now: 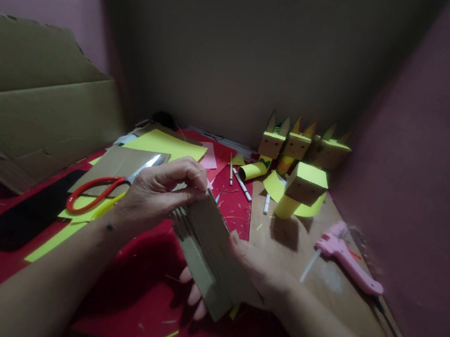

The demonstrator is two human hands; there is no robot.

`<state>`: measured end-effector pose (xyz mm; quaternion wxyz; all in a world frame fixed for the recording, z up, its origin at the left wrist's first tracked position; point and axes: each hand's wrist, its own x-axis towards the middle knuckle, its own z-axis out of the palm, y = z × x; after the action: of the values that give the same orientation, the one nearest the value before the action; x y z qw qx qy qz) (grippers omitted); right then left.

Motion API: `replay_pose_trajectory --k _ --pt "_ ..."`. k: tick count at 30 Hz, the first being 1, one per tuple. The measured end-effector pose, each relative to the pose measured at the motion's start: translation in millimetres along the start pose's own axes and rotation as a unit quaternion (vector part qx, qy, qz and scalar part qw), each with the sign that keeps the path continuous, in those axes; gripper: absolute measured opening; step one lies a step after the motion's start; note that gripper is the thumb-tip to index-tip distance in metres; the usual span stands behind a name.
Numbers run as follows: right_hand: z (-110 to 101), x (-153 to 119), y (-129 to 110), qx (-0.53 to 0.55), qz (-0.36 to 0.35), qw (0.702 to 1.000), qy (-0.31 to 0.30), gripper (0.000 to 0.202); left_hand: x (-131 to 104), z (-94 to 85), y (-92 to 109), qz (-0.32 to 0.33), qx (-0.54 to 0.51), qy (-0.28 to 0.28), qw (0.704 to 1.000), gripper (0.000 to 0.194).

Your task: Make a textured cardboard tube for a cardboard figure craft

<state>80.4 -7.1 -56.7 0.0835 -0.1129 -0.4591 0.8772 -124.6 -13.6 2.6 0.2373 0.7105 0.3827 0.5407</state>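
I have a layered piece of brown corrugated cardboard [212, 252] between my two hands, raised in front of me over the red cloth [123, 295]. My left hand [157, 189] pinches its far end between thumb and fingers. My right hand [268, 272] grasps it from the other side, thumb along the right edge, fingertips showing beyond the lower left edge. The long axis slants from my left fingertips back toward me and to the right, so its near end lies closer to my right palm; the left is nearer the far end. How firmly I press, I cannot tell.

Left of my grip, the red-handled scissors [110, 179] lie beside my left wrist. To the right, the pink glue gun [349, 262] rests on a flat brown board [355, 317], behind which stands a box-headed figure on a yellow paper tube [307, 184].
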Motion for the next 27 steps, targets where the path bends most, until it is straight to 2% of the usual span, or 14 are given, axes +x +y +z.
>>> replay_pose_trajectory --k 8,12,14,17,20,27 --pt "-3.2 1.5 3.2 -0.006 -0.002 1.000 0.010 0.081 2.0 -5.4 -6.2 0.045 0.028 -0.037 0.998 0.012" --pt "-2.5 2.4 4.0 0.000 -0.005 1.000 0.020 0.081 1.0 -5.1 -2.8 0.094 0.116 -0.044 0.988 0.014" --pt "-2.2 3.3 5.0 0.010 -0.005 1.000 0.021 0.082 -0.2 -2.9 -2.5 0.135 0.199 -0.037 0.970 0.014" --pt "-2.5 5.1 7.0 0.029 0.001 0.999 0.018 0.090 -2.7 2.1 -5.7 0.206 0.321 -0.017 0.924 0.015" --pt "-3.0 6.9 7.7 0.039 -0.005 0.999 0.006 0.091 -5.5 5.6 -10.0 0.269 0.388 -0.007 0.881 0.016" --pt "-2.6 7.4 5.4 0.059 -0.022 0.998 0.012 0.081 -8.6 7.2 -9.0 0.307 0.437 -0.030 0.845 0.018"
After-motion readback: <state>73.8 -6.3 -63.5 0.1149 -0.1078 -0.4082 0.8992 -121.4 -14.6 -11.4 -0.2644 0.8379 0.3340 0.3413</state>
